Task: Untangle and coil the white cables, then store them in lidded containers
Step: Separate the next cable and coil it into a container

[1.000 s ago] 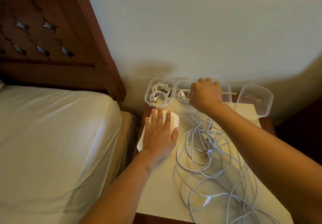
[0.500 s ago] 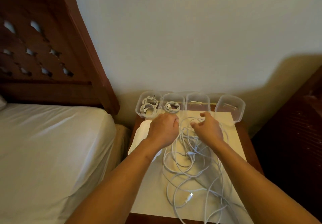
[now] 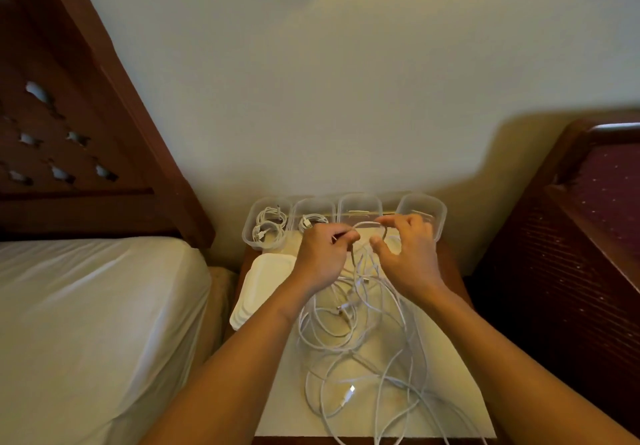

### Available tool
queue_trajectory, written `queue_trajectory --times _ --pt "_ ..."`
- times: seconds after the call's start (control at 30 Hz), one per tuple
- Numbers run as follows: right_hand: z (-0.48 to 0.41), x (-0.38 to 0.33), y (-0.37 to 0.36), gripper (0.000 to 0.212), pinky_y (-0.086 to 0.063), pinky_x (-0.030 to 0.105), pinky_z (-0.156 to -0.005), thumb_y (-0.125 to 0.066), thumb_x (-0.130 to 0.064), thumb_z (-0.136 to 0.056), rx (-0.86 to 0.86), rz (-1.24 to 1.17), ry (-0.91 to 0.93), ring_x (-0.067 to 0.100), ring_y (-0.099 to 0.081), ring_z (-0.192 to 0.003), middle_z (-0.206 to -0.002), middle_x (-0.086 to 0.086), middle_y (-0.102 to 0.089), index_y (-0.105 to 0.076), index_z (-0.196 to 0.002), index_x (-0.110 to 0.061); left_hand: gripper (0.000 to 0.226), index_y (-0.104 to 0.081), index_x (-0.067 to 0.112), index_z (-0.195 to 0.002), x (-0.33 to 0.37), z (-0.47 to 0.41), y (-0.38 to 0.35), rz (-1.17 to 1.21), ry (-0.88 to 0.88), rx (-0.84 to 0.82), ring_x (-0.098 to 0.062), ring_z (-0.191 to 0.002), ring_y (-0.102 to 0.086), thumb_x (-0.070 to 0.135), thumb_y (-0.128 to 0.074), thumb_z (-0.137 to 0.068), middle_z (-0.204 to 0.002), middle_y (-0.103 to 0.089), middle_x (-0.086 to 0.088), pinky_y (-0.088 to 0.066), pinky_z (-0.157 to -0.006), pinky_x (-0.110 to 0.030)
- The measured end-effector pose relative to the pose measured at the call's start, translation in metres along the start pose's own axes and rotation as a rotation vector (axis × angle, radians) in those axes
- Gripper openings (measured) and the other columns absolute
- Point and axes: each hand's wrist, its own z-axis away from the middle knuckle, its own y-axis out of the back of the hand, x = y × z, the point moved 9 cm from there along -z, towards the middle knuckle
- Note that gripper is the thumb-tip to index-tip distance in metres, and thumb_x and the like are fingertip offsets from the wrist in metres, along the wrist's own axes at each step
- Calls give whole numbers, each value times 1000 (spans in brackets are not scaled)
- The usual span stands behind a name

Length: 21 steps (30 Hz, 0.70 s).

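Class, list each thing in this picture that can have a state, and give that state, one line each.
Left box, open, coiled cables inside.
Second box, open, one coil inside.
Third box, open, no cable seen.
Right box, open, no cable seen.
Lids, off, stacked beside left hand.
Cables, tangled, loose on table.
Left hand, pinches a cable.
Right hand, fingers at same cable, grip unclear.

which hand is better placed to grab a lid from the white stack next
Left. The left hand is beside the stack of white lids at the table's left edge; the right hand is beyond the cable tangle. Both hold one strand.
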Motion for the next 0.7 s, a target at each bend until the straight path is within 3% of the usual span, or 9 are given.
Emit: queue_trajectory --times 0.07,0.17,0.2,0.3,0.37,0.47,0.57,0.63,0.7 --pt "14 -5 2 51 -38 43 -109 -71 -40 -87 -87 -167 1 11 -43 -131 -132 -14 -54 -51 -134 -35 21 -78 13 -79 23 9 10 111 -49 9 -6 -65 -60 18 -68 -97 -69 -70 8 -48 -68 -27" --pt "29 -22 0 68 -47 29 -99 -81 -40 -84 -147 -456 -25 -1 -55 -120 -124 -19 -60 -44 -140 -33 21 -79 9 -80 61 22 22 229 -118 -18 -8 -67 -64 16 -69 -97 -71 -73 7 -52 -71 -31" --pt "31 -28 2 60 -51 29 -94 -81 -39 -86 -124 -470 -14 0 -59 -112 -116 -16 -63 -47 -136 -32 20 -79 8 -81 74 25 26 262 -142 -25 -8 -65 -63 14 -70 -97 -70 -73 5 -52 -69 -32" --pt "33 -40 7 15 -55 46 -85 -64 -34 -100 -23 -426 46 7 -64 -93 -92 -8 -70 -69 -112 -27 13 -80 4 -88 112 32 45 346 -203 10 -1 -58 -59 7 -70 -96 -63 -68 11 -48 -63 -21" --pt "40 -39 6 16 -53 47 -81 -58 -33 -104 -17 -442 72 6 -63 -89 -83 -11 -71 -73 -100 -32 11 -80 1 -94 133 35 64 396 -222 71 -3 -58 -58 7 -71 -96 -67 -71 7 -50 -63 -24" --pt "52 -31 2 24 -43 52 -99 -51 -50 -102 -77 -364 126 5 -62 -99 -87 -21 -71 -71 -98 -39 13 -77 -2 -96 155 39 97 467 -232 205 -13 -64 -58 8 -69 -97 -74 -71 -9 -50 -60 -28" --pt "56 -23 1 27 -23 54 -113 -45 -44 -105 -140 -190 160 -2 -52 -112 -94 -27 -67 -69 -94 -42 17 -65 1 -92 161 41 127 741 -145 301 -30 -75 -64 6 -54 -104 -82 -68 -17 -59 -75 -46" --pt "56 -26 4 29 -18 55 -115 -45 -38 -108 -185 -136 174 -7 -48 -113 -102 -33 -63 -67 -91 -45 19 -57 4 -93 158 43 137 901 -88 306 -31 -71 -65 8 -45 -108 -82 -65 -17 -61 -72 -45" --pt "53 -32 7 32 -18 56 -115 -45 -34 -109 -232 -139 177 -8 -49 -112 -105 -33 -63 -68 -90 -44 18 -58 7 -93 150 47 153 623 -124 420 -18 -61 -56 12 -48 -107 -72 -61 -7 -50 -58 -33"
